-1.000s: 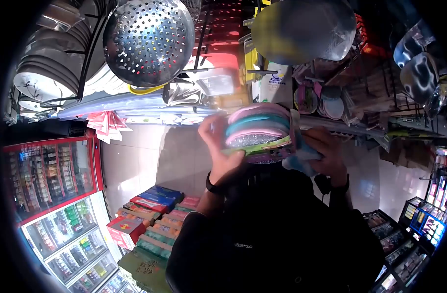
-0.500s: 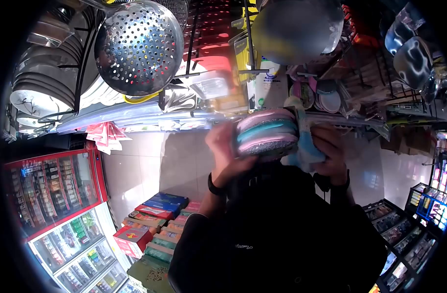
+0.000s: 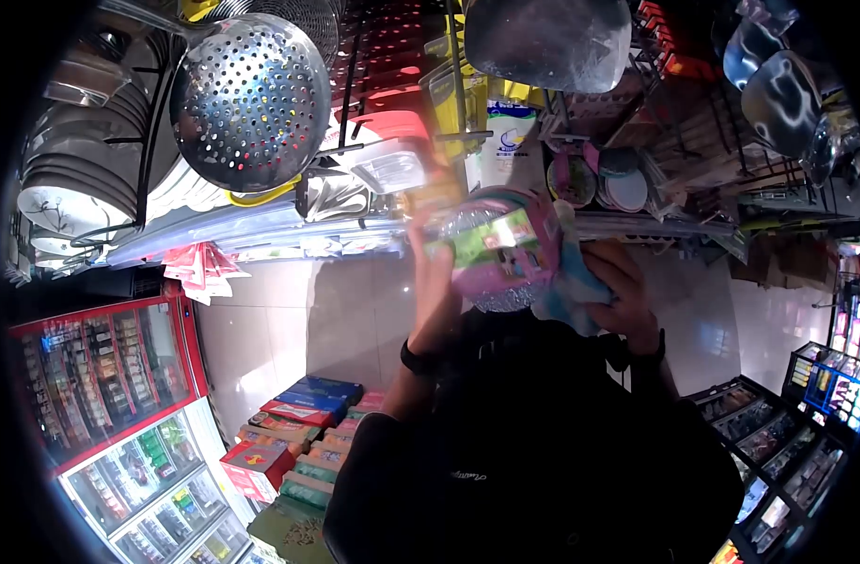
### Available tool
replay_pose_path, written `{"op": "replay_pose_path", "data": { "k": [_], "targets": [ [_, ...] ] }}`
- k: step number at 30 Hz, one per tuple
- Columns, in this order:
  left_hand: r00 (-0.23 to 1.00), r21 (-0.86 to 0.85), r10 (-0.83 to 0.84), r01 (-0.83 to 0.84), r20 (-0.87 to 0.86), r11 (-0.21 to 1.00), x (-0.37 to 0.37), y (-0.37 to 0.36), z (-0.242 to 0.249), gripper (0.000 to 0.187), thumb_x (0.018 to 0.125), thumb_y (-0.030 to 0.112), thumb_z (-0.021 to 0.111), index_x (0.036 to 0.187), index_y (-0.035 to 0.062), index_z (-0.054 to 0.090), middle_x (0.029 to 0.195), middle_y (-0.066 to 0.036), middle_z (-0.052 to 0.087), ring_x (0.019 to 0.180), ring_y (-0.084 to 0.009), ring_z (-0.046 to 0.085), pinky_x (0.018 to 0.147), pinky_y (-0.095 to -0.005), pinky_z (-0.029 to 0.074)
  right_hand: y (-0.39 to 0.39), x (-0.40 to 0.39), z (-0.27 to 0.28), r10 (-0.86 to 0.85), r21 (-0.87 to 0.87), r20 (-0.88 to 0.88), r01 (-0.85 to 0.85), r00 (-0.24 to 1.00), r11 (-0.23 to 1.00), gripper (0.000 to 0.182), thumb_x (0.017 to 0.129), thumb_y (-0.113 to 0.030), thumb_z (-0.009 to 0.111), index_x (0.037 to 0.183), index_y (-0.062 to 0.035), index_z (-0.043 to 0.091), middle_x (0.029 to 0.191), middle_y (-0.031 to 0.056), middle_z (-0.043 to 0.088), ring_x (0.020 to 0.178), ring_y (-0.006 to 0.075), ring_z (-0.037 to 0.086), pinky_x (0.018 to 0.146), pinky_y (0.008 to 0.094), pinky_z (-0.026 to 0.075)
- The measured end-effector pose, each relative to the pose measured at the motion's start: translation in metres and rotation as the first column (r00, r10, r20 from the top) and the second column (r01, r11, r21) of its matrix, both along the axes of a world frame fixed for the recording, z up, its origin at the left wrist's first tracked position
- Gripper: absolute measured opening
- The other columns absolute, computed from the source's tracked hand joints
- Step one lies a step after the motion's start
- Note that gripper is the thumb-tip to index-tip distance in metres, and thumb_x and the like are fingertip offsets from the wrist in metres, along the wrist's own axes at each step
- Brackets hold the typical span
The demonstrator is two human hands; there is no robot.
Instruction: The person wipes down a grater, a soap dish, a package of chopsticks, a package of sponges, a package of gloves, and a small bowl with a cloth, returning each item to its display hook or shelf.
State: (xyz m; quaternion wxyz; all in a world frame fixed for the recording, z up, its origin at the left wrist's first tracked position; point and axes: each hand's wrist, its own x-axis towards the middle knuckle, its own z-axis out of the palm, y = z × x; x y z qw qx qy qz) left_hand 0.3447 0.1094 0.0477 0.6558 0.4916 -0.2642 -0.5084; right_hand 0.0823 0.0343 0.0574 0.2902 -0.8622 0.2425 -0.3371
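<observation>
Between my two hands, in front of my chest, is a pink pack of round scrubbers [image 3: 505,252] with a green label and a shiny silver mesh surface. My left hand [image 3: 433,287] grips the pack from its left side, fingers partly blurred. On the other side my right hand [image 3: 623,289] is closed on a light blue cloth [image 3: 577,282], which touches the pack's right edge. A dark band circles each wrist.
Above hang a perforated skimmer [image 3: 251,101], a metal turner [image 3: 548,42] and ladles [image 3: 778,101] on rack hooks. Stacked boxes [image 3: 307,399] stand on the floor at lower left, beside a red-framed cabinet [image 3: 105,367]. Dark shelving [image 3: 768,442] is at lower right.
The pack has turned: its green label now faces the camera instead of the pink and teal layered side. My hands stay around it, and the hanging utensils have shifted slightly left in view.
</observation>
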Motion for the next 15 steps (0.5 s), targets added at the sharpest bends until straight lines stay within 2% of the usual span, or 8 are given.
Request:
{"op": "replay_pose_path", "data": {
  "k": [3, 6, 9, 11, 13, 15],
  "targets": [
    [0.964, 0.014, -0.039, 0.044, -0.263, 0.999, -0.006, -0.002, -0.008, 0.054, 0.105, 0.044, 0.037, 0.148, 0.0113, 0.031, 0.137, -0.01, 0.05, 0.119, -0.0224, 0.056, 0.098, -0.0372, 0.047, 0.001, 0.0, 0.004, -0.019, 0.033, -0.041, 0.02, 0.999, 0.999, 0.061, 0.063, -0.013, 0.072, 0.121, 0.0001, 0.063, 0.124, 0.0157, 0.06, 0.106, 0.0359, 0.059, 0.093, 0.0443, 0.048],
    [0.893, 0.06, -0.129, 0.171, -0.431, 0.983, -0.001, -0.001, -0.009, 0.052, 0.108, 0.041, 0.031, 0.147, 0.0083, 0.036, 0.139, -0.011, 0.052, 0.123, -0.0247, 0.055, 0.103, -0.0402, 0.044, 0.001, 0.001, 0.007, -0.02, 0.053, -0.049, 0.023, 0.999, 0.998, 0.062, 0.063, -0.013, 0.073, 0.123, -0.0006, 0.062, 0.124, 0.0147, 0.06, 0.108, 0.0357, 0.058, 0.095, 0.0444, 0.047],
    [0.95, 0.074, -0.227, 0.248, -0.216, 0.966, 0.002, 0.001, -0.006, 0.058, 0.104, 0.046, 0.04, 0.144, 0.0037, 0.04, 0.136, -0.011, 0.054, 0.123, -0.0235, 0.054, 0.104, -0.0384, 0.042, 0.003, 0.001, 0.004, -0.053, 0.058, -0.062, 0.057, 0.997, 0.997, 0.062, 0.064, -0.014, 0.073, 0.123, -0.0011, 0.062, 0.125, 0.0142, 0.059, 0.108, 0.0358, 0.058, 0.096, 0.0447, 0.046],
    [0.951, 0.081, -0.305, 0.308, -0.043, 0.948, 0.005, 0.001, -0.005, 0.061, 0.1, 0.043, 0.051, 0.144, 0.0023, 0.04, 0.134, -0.01, 0.055, 0.122, -0.023, 0.054, 0.104, -0.0377, 0.042, 0.003, -0.001, 0.004, -0.048, 0.064, -0.075, 0.053, 0.996, 0.997, 0.062, 0.064, -0.013, 0.073, 0.123, -0.0016, 0.062, 0.125, 0.0141, 0.059, 0.108, 0.0354, 0.058, 0.095, 0.0445, 0.047],
    [0.937, 0.093, -0.349, 0.348, -0.006, 0.933, 0.01, 0.005, -0.01, 0.063, 0.095, 0.037, 0.06, 0.143, 0.001, 0.04, 0.133, -0.01, 0.055, 0.121, -0.0224, 0.054, 0.102, -0.0369, 0.042, 0.003, -0.002, 0.003, -0.031, 0.054, -0.082, 0.035, 0.996, 0.998, 0.062, 0.064, -0.012, 0.074, 0.123, -0.002, 0.062, 0.125, 0.014, 0.059, 0.108, 0.0352, 0.058, 0.095, 0.0445, 0.047],
    [0.927, 0.099, -0.36, 0.37, -0.104, 0.924, 0.014, 0.014, -0.019, 0.067, 0.088, 0.028, 0.068, 0.142, -0.0002, 0.041, 0.133, -0.01, 0.055, 0.121, -0.0216, 0.053, 0.1, -0.0359, 0.044, 0.0, -0.005, 0.0, 0.0, 0.024, -0.082, 0.002, 0.997, 1.0, 0.062, 0.064, -0.01, 0.074, 0.123, -0.0023, 0.062, 0.124, 0.0139, 0.059, 0.108, 0.0351, 0.058, 0.095, 0.0444, 0.047]
  ]
}}
